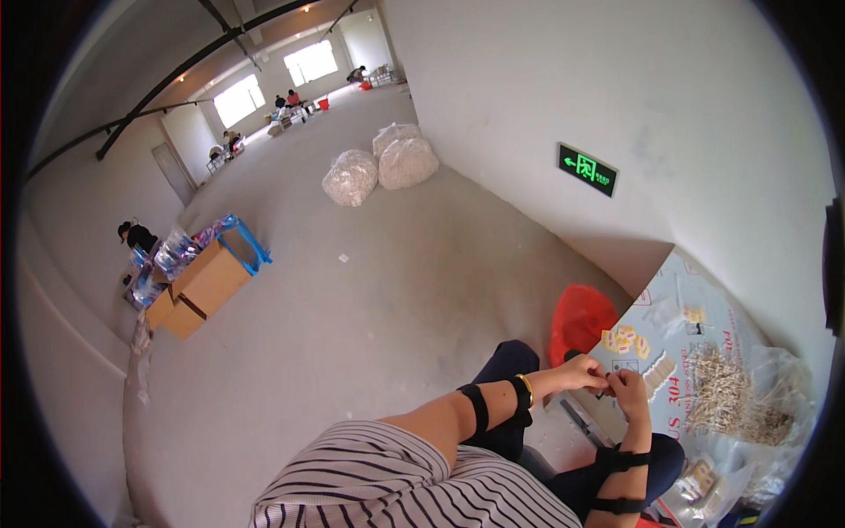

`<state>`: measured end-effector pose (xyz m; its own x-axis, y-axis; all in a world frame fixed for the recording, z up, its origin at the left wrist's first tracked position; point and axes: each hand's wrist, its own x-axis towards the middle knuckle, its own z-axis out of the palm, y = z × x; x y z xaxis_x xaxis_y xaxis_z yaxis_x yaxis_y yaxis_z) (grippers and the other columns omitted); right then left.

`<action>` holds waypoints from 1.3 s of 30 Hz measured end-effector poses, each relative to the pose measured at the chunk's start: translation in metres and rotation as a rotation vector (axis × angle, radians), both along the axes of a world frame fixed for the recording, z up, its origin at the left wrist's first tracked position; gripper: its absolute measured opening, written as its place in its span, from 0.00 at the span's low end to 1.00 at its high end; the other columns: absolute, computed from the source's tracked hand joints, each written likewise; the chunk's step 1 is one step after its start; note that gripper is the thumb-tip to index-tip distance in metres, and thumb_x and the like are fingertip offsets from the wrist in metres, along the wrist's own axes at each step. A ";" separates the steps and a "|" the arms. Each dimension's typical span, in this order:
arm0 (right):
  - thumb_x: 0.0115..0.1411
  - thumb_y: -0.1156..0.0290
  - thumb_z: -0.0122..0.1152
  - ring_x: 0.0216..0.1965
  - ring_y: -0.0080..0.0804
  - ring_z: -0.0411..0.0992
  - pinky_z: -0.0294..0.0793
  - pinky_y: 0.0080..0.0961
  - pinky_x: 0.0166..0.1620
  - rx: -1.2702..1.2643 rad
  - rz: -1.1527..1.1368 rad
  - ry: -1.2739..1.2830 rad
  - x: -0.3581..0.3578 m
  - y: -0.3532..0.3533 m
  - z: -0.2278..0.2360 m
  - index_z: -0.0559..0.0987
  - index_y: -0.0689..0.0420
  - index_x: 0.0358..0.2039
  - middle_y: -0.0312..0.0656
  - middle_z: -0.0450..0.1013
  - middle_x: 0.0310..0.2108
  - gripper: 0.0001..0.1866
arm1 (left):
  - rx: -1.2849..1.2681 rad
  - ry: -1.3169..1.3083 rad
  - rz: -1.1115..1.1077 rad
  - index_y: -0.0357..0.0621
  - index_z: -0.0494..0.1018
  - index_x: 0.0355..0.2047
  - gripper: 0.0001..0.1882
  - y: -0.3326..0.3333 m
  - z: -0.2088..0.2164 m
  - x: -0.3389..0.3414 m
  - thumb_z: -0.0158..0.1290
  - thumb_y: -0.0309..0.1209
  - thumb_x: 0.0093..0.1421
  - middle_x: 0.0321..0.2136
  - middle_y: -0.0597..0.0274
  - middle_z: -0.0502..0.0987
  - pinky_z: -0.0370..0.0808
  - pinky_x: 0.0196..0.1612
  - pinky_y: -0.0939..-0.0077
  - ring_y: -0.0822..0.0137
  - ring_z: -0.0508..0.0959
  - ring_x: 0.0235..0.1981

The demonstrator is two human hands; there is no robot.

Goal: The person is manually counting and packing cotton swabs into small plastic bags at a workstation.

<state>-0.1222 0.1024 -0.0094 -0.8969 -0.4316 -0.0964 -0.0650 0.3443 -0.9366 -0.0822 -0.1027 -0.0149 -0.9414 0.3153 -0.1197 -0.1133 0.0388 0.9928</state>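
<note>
My left hand (581,373) and my right hand (629,393) meet fingertip to fingertip over the near left edge of the table (647,326). Both are closed in a pinch. A small dark thing shows between the fingers, too small to name. Just right of my hands lies a light-coloured strip of short pieces side by side (658,376). Beyond them, several small yellow-and-white cards (625,339) lie on the printed tabletop. A heap of thin tan sticks (722,392) spreads to the right, partly in a clear plastic bag (792,387).
A red tub or bag (581,321) stands left of the table, against my knee. The wall with a green exit sign (587,169) rises behind. Stuffed clear sacks (407,163) sit farther off. At left, a person (138,236) is behind cardboard boxes (211,282).
</note>
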 end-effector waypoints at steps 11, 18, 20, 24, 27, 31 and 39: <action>0.65 0.72 0.60 0.24 0.26 0.78 0.76 0.22 0.31 -0.018 -0.062 0.056 0.004 0.008 -0.008 0.82 0.67 0.33 0.42 0.80 0.24 0.10 | 0.011 -0.017 0.115 0.33 0.80 0.37 0.08 0.015 0.008 0.004 0.62 0.27 0.62 0.29 0.60 0.83 0.78 0.35 0.78 0.71 0.82 0.31; 0.61 0.75 0.61 0.29 0.26 0.79 0.78 0.24 0.36 -0.011 -0.040 0.153 0.006 -0.005 -0.009 0.83 0.67 0.35 0.42 0.81 0.26 0.08 | -0.030 0.006 0.241 0.37 0.77 0.36 0.08 0.008 0.002 0.001 0.63 0.25 0.59 0.32 0.61 0.82 0.77 0.36 0.76 0.72 0.81 0.33; 0.61 0.75 0.62 0.29 0.27 0.79 0.78 0.24 0.36 -0.037 -0.027 0.188 0.004 -0.008 -0.008 0.83 0.67 0.35 0.42 0.81 0.27 0.08 | -0.036 0.016 0.270 0.37 0.78 0.38 0.09 0.004 0.003 -0.003 0.63 0.26 0.59 0.32 0.61 0.82 0.77 0.37 0.76 0.72 0.81 0.34; 0.62 0.68 0.66 0.30 0.29 0.79 0.77 0.29 0.36 0.128 -0.127 0.257 0.025 0.037 -0.021 0.86 0.64 0.36 0.43 0.82 0.27 0.11 | -0.195 0.062 0.227 0.36 0.83 0.40 0.16 0.044 0.021 0.014 0.64 0.36 0.56 0.34 0.54 0.85 0.79 0.41 0.70 0.66 0.83 0.37; 0.66 0.55 0.64 0.26 0.36 0.78 0.74 0.37 0.32 0.144 0.003 0.420 0.021 -0.005 -0.008 0.88 0.58 0.38 0.48 0.81 0.25 0.18 | -0.183 0.265 0.144 0.40 0.83 0.45 0.16 -0.011 -0.023 0.011 0.58 0.37 0.62 0.37 0.57 0.83 0.78 0.46 0.67 0.65 0.81 0.41; 0.64 0.51 0.62 0.32 0.52 0.81 0.79 0.46 0.38 0.234 -0.066 0.319 0.023 0.004 -0.033 0.88 0.57 0.34 0.53 0.82 0.30 0.21 | -0.315 -0.123 0.105 0.42 0.82 0.39 0.14 0.021 0.003 0.001 0.59 0.41 0.65 0.28 0.61 0.81 0.75 0.27 0.71 0.68 0.78 0.26; 0.54 0.58 0.66 0.34 0.51 0.81 0.79 0.45 0.39 0.360 -0.256 0.245 0.035 0.038 -0.050 0.85 0.56 0.28 0.49 0.81 0.29 0.14 | -0.188 0.078 -0.136 0.42 0.76 0.33 0.13 0.037 -0.094 -0.041 0.62 0.39 0.67 0.26 0.68 0.81 0.64 0.25 0.82 0.80 0.70 0.20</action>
